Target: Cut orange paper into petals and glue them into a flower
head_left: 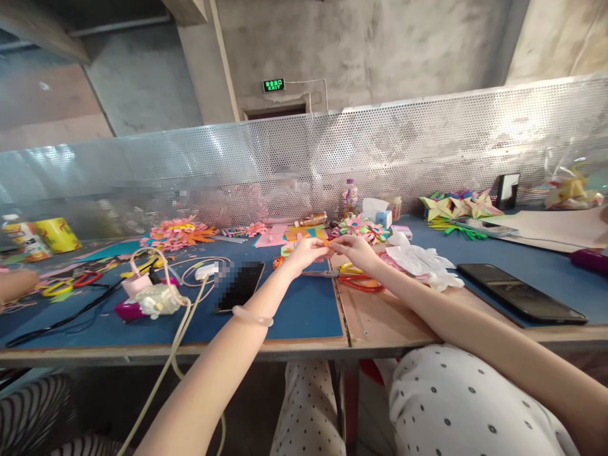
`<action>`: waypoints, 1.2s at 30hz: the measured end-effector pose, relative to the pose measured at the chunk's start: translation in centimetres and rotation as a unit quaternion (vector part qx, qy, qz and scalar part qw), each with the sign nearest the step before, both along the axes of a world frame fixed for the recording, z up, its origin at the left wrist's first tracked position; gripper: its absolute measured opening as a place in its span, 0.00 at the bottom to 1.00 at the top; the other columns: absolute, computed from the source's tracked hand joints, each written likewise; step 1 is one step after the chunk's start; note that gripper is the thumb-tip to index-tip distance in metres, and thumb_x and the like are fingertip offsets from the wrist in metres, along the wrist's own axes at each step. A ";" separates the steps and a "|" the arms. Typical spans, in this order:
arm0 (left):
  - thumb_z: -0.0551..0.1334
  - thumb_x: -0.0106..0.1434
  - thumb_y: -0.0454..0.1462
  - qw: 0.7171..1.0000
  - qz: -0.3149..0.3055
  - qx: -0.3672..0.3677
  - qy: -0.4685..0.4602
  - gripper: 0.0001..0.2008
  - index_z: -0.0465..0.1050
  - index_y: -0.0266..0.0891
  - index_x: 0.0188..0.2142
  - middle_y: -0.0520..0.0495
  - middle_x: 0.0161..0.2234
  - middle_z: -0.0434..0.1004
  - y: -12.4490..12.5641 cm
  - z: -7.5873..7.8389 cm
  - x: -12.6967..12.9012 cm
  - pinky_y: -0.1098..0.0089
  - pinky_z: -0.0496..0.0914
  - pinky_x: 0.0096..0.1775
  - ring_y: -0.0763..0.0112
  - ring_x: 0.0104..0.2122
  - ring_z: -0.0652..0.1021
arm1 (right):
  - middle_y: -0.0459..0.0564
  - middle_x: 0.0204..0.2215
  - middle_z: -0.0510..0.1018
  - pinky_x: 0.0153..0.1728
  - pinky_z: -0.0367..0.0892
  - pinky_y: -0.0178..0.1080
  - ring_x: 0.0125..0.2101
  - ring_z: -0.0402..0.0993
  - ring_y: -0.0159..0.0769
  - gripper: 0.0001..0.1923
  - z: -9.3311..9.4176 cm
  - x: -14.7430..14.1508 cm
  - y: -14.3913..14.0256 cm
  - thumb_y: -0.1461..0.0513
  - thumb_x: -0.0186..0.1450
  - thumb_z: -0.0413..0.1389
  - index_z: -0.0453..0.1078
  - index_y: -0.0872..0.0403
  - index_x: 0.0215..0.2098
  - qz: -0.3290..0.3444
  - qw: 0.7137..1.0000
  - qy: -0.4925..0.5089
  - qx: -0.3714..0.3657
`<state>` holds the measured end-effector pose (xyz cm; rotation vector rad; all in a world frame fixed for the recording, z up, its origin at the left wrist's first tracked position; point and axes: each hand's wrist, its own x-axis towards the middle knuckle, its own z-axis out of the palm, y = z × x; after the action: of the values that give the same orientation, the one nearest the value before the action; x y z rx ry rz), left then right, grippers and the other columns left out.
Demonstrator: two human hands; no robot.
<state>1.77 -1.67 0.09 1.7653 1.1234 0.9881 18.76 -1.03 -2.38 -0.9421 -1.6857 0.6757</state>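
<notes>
Over the middle of the table, my left hand (306, 254) and my right hand (357, 252) meet fingertip to fingertip. Both are closed in a pinch on a small piece of orange paper (328, 242), mostly hidden by the fingers. Just below them lies a pair of scissors (363, 284) with orange-red handles, its blades pointing left. Behind my hands are flat sheets of pink paper (274, 236) and orange paper. A cluster of paper flowers (361, 227) in pink and green sits beyond my right hand.
A dark phone (242, 286) lies left of my hands, another phone (520, 291) right. Charging cables (183, 332) trail over the front edge. White tissues (422, 259) lie beside my right forearm. A perforated metal partition (403, 145) closes the back. Another person's hand (16, 285) is at far left.
</notes>
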 end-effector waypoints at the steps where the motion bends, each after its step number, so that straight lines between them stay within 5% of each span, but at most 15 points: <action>1: 0.64 0.56 0.38 1.000 -0.002 0.000 -0.002 0.06 0.75 0.37 0.32 0.45 0.34 0.81 0.0 0.0 0.0 0.72 0.72 0.36 0.71 0.32 0.80 | 0.48 0.27 0.78 0.34 0.63 0.37 0.29 0.70 0.34 0.13 0.0 0.0 0.0 0.53 0.57 0.58 0.75 0.56 0.29 -0.005 1.000 -0.005 0.006; 11: 0.66 0.55 0.40 1.000 0.006 -0.016 -0.026 0.09 0.75 0.37 0.32 0.44 0.34 0.81 0.1 0.1 -0.2 0.69 0.72 0.38 0.70 0.32 0.80 | 0.50 0.31 0.78 0.35 0.68 0.38 0.31 0.73 0.35 0.18 0.2 0.1 -0.2 0.50 0.59 0.55 0.75 0.55 0.33 0.037 0.997 0.048 -0.039; 18: 0.67 0.53 0.38 0.996 -0.058 -0.033 -0.065 0.09 0.76 0.35 0.33 0.43 0.34 0.81 0.2 -0.2 0.0 0.66 0.71 0.43 0.69 0.35 0.80 | 0.49 0.30 0.78 0.38 0.65 0.39 0.32 0.72 0.36 0.12 0.3 0.2 -0.3 0.55 0.59 0.56 0.74 0.55 0.30 -0.015 0.999 -0.018 0.026; 25: 0.66 0.55 0.40 0.997 -0.021 -0.033 -0.064 0.10 0.76 0.37 0.36 0.44 0.34 0.81 0.2 -0.1 0.0 0.68 0.72 0.41 0.69 0.34 0.80 | 0.50 0.31 0.76 0.37 0.66 0.40 0.32 0.71 0.37 0.12 0.5 -0.1 -0.7 0.55 0.60 0.55 0.73 0.54 0.30 -0.044 0.992 -0.053 0.101; 29: 0.65 0.56 0.40 0.996 -0.028 -0.039 -0.078 0.10 0.75 0.38 0.36 0.45 0.35 0.80 0.6 -0.3 -0.1 0.68 0.72 0.40 0.71 0.35 0.79 | 0.50 0.31 0.78 0.38 0.68 0.40 0.34 0.72 0.37 0.16 0.5 0.1 -0.7 0.52 0.61 0.53 0.75 0.55 0.29 0.001 0.998 0.061 0.008; 36: 0.66 0.55 0.39 0.997 -0.023 -0.032 -0.062 0.09 0.75 0.38 0.36 0.46 0.35 0.80 0.2 -0.1 0.1 0.68 0.71 0.40 0.71 0.34 0.79 | 0.51 0.34 0.77 0.35 0.70 0.35 0.33 0.72 0.33 0.11 -0.5 0.3 0.3 0.55 0.54 0.61 0.75 0.55 0.30 0.106 0.963 0.200 -0.150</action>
<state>1.87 -1.43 -0.05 1.6491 1.0207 1.0073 19.05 -0.72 -2.91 -0.7695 -1.3536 1.2067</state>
